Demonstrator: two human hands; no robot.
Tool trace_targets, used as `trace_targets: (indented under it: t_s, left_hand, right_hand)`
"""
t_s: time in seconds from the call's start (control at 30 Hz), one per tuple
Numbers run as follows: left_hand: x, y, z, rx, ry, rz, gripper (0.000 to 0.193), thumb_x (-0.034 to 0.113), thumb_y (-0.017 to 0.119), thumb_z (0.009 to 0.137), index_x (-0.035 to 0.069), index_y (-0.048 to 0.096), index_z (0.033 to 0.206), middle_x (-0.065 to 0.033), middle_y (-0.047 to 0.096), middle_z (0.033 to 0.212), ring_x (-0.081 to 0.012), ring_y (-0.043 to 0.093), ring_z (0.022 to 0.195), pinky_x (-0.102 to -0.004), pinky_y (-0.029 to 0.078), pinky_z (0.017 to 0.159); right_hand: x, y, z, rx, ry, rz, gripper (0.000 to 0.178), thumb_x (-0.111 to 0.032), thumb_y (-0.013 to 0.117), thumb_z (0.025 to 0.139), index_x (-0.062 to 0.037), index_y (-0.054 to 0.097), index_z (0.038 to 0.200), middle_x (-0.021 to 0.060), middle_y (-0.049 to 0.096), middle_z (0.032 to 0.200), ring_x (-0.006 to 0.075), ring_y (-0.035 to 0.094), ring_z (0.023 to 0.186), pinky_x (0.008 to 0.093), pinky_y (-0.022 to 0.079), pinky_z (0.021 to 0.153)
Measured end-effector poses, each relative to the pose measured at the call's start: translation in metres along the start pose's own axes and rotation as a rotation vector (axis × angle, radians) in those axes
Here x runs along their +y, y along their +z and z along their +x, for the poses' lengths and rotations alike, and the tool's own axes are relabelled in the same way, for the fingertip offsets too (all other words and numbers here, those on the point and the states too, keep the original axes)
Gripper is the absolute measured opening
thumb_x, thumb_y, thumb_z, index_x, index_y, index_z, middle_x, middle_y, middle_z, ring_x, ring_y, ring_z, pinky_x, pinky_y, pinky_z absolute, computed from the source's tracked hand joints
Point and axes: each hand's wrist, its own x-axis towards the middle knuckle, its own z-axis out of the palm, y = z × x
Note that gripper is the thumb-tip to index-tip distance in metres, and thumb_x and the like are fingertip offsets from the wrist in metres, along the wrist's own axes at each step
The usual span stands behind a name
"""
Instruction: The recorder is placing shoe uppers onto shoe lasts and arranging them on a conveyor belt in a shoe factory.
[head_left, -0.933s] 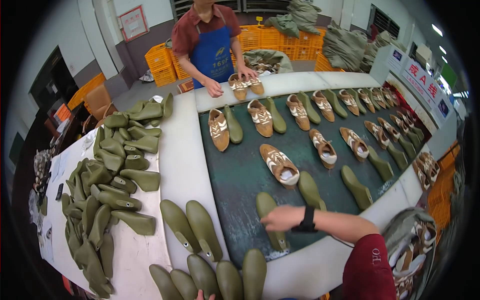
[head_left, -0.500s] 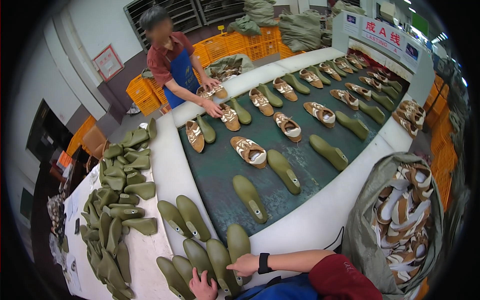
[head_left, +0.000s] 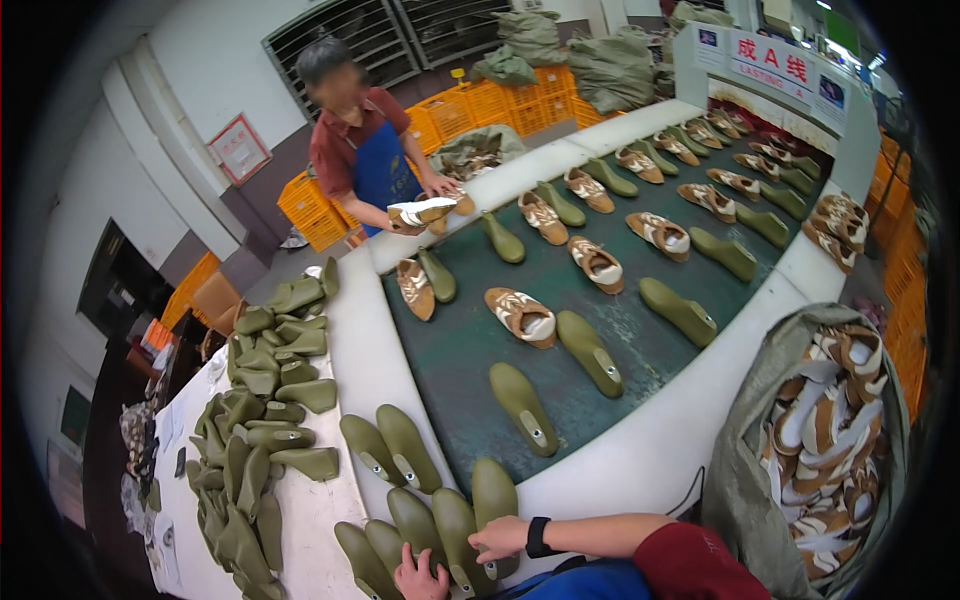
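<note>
Green conveyor belt (head_left: 640,330), centre frame: five bare olive lasts plus brown-white shoes. White worktop (head_left: 330,520), lower left: six lasts in the near row. Right hand (head_left: 498,540) lies fingers-down on one olive last (head_left: 494,500), not closed. Left hand (head_left: 420,578) grip: cannot tell. Risk: a sideways nudge could topple neighbouring lasts.

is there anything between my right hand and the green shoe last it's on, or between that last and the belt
Nothing visible between the right hand and the olive shoe last; the fingers rest on it. Toward the dark green belt, only the white rim lies between; the nearest belt stretch looks bare beside another last.
</note>
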Motion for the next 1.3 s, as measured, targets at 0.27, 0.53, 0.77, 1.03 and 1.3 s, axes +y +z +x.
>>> trace_targets:
  t_s: [0.27,0.53,0.77,1.03,1.3]
  left_hand:
    - [-0.009,0.018,-0.004,0.007,0.006,0.015,0.038,0.023,0.06,0.077,0.013,0.055,0.114,-0.0185,0.043,0.132,-0.0331,0.052,0.102,-0.0435,0.039,0.089]
    - [-0.009,0.019,-0.008,0.012,-0.026,-0.013,0.039,0.023,0.06,0.076,0.014,0.056,0.114,-0.0167,0.043,0.133,-0.0316,0.051,0.103,-0.043,0.038,0.09]
    - [-0.01,0.019,-0.007,0.021,-0.006,0.001,0.039,0.023,0.06,0.076,0.014,0.056,0.114,-0.0161,0.043,0.133,-0.0313,0.052,0.102,-0.0435,0.039,0.09]
    - [-0.007,0.016,-0.006,0.039,0.008,-0.009,0.037,0.022,0.059,0.077,0.014,0.056,0.114,-0.0167,0.044,0.131,-0.0315,0.053,0.1,-0.0432,0.039,0.089]
    - [-0.004,0.015,-0.005,0.074,0.023,-0.009,0.035,0.021,0.059,0.077,0.014,0.056,0.112,-0.0171,0.045,0.13,-0.0315,0.053,0.098,-0.0429,0.04,0.088]
  right_hand:
    - [0.01,0.003,0.006,-0.024,-0.012,-0.007,0.039,-0.048,0.053,0.084,-0.0129,0.055,0.1,0.0042,0.056,0.049,0.0222,0.059,0.048,0.0383,0.044,0.048]
    - [0.009,0.002,0.006,-0.058,-0.007,-0.014,0.04,-0.05,0.052,0.084,-0.0133,0.053,0.1,0.0054,0.058,0.052,0.024,0.06,0.05,0.039,0.045,0.049]
    - [0.012,0.004,0.009,-0.071,0.008,0.009,0.041,-0.05,0.052,0.084,-0.0129,0.053,0.1,0.0053,0.059,0.052,0.0234,0.061,0.051,0.0381,0.045,0.051]
    - [0.011,0.001,0.009,-0.08,0.022,0.003,0.042,-0.051,0.053,0.084,-0.0125,0.054,0.1,0.0046,0.059,0.052,0.0219,0.061,0.051,0.0369,0.046,0.051]
    - [0.007,-0.002,0.007,-0.073,0.02,0.008,0.041,-0.048,0.054,0.083,-0.0114,0.054,0.103,0.0057,0.059,0.052,0.0212,0.061,0.049,0.0364,0.046,0.052]
